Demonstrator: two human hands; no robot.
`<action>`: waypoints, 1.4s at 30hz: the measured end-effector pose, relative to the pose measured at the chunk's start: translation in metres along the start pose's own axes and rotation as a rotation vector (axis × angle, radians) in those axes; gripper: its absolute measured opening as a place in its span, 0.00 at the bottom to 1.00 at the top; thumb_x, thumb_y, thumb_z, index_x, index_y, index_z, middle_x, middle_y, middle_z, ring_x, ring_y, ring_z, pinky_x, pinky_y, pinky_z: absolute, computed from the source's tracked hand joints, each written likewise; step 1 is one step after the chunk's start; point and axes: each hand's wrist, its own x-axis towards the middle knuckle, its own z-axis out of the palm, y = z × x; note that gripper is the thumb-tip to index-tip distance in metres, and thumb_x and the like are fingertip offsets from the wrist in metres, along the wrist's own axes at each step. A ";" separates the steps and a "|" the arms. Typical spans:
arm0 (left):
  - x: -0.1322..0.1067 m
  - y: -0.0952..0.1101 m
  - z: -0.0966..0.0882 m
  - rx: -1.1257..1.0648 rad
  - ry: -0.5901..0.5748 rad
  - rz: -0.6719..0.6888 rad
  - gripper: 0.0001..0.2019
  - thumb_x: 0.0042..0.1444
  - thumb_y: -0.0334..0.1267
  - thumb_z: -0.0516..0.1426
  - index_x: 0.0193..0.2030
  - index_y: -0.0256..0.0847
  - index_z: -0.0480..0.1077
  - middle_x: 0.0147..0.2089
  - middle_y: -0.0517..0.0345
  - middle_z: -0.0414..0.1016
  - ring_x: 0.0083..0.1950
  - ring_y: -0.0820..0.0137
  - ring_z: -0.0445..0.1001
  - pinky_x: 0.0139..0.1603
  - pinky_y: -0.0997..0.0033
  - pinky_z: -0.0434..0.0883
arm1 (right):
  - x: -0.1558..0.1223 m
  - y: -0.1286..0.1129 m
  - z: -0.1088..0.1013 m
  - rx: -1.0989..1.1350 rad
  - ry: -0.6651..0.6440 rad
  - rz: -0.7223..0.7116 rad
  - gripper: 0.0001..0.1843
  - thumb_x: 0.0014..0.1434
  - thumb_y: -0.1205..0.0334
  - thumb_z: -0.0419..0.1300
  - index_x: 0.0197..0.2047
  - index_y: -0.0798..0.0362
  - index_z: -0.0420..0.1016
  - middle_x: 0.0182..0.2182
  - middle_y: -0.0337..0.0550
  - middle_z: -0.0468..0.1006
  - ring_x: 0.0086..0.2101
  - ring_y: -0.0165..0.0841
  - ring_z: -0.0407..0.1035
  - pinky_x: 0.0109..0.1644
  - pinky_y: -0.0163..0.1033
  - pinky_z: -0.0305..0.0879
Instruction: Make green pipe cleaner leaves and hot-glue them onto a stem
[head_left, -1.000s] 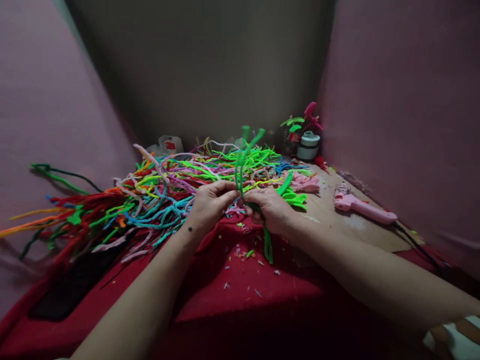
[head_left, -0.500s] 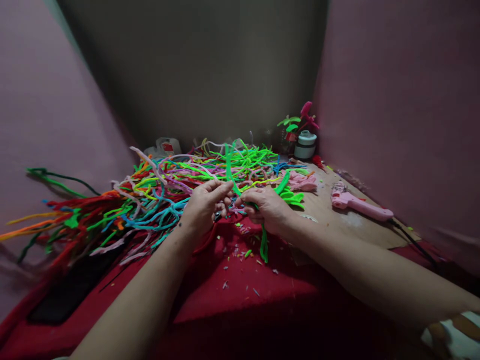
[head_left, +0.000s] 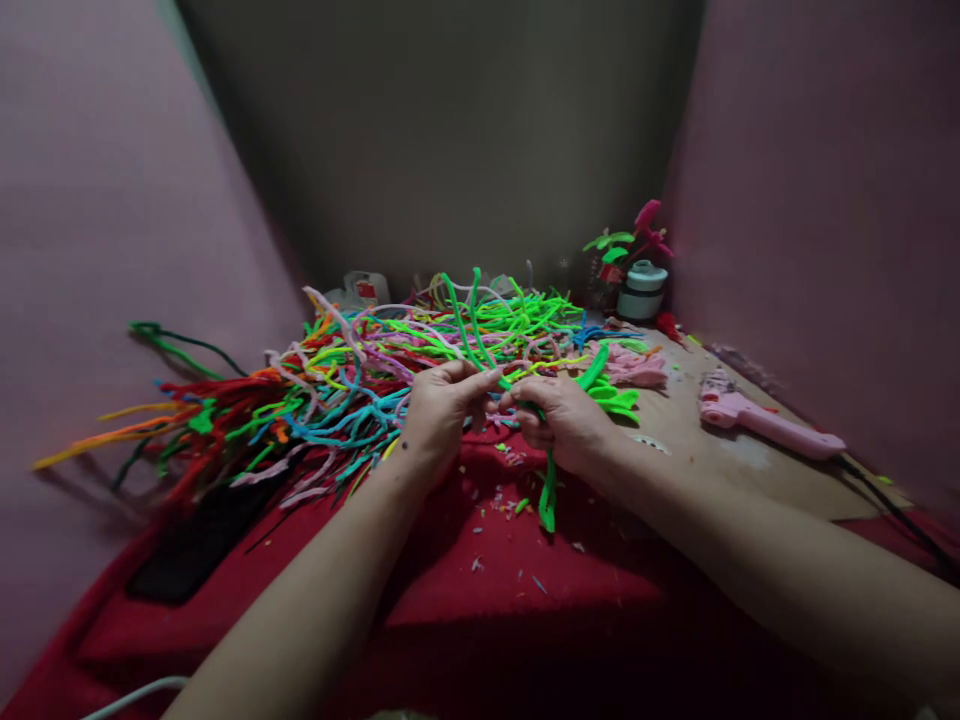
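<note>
Bright green pipe cleaners (head_left: 475, 320) run between my two hands, their two free ends spread apart and pointing up and away. My left hand (head_left: 448, 410) pinches them near the middle between thumb and fingers. My right hand (head_left: 559, 415) is closed around the same green stems, close beside the left. Below the right hand hangs a folded green end (head_left: 548, 505). Green leaf-shaped loops (head_left: 613, 400) show just past the right hand; whether they join the held piece is hidden.
A large heap of coloured pipe cleaners (head_left: 360, 400) spreads across the red cloth (head_left: 510, 590). A dark phone (head_left: 191, 550) lies at left. On the right are a pink hot glue gun (head_left: 772, 420) with a cord, a lidded jar (head_left: 642, 290) and pink pipe-cleaner flowers (head_left: 649, 222).
The view has swung slightly left, so everything sits further right. The green ends above my hands have parted into two separate strands. Both hands keep their hold.
</note>
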 end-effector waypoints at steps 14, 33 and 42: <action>0.008 0.009 -0.014 0.836 -0.167 0.758 0.06 0.53 0.33 0.55 0.26 0.40 0.70 0.31 0.58 0.69 0.37 0.71 0.64 0.43 0.70 0.61 | 0.000 -0.009 -0.012 -0.032 -0.171 0.139 0.05 0.47 0.65 0.57 0.23 0.58 0.67 0.12 0.30 0.56 0.13 0.19 0.43 0.17 0.31 0.35; -0.005 0.018 -0.007 -0.177 -0.392 -0.450 0.06 0.37 0.31 0.56 0.15 0.35 0.65 0.14 0.61 0.60 0.17 0.79 0.55 0.20 0.74 0.54 | -0.031 -0.013 0.006 -1.272 0.068 -0.747 0.12 0.52 0.65 0.51 0.18 0.53 0.60 0.16 0.38 0.60 0.20 0.26 0.51 0.26 0.36 0.44; -0.011 0.040 -0.017 0.125 -0.272 -0.012 0.07 0.45 0.38 0.62 0.27 0.35 0.74 0.24 0.59 0.71 0.25 0.77 0.66 0.26 0.76 0.62 | -0.025 -0.025 0.007 -0.471 -0.046 -0.332 0.12 0.55 0.62 0.52 0.21 0.53 0.63 0.14 0.33 0.53 0.16 0.23 0.45 0.20 0.34 0.42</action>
